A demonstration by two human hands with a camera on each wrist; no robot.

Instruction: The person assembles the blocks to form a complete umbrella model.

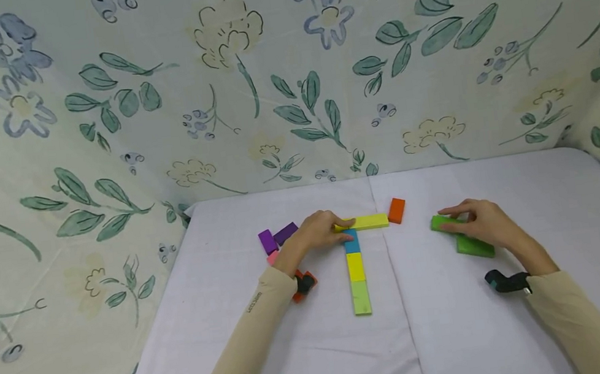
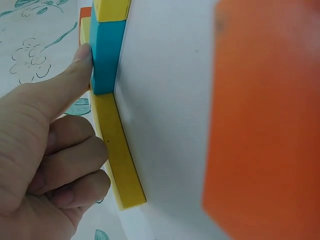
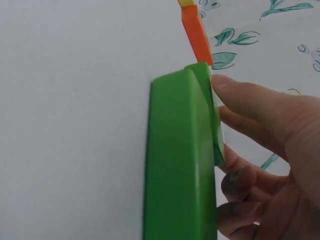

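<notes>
My left hand (image 1: 327,228) is at the left part of a long yellow block (image 1: 373,222), its finger and thumb on either side of the join with a blue block (image 1: 351,244). In the left wrist view the thumb touches the blue block (image 2: 107,57), and curled fingers lie along the yellow block (image 2: 120,150). My right hand (image 1: 476,222) pinches a green block (image 1: 438,222) between thumb and fingers. Close below it sits another green block (image 1: 475,246), large in the foreground of the right wrist view.
Below the blue block run a yellow block (image 1: 356,267) and a light green block (image 1: 361,298). An orange block (image 1: 397,210) stands at the long block's right end. Purple blocks (image 1: 267,240), a pink block (image 1: 272,257) and an orange-red block (image 1: 298,297) lie around the left forearm.
</notes>
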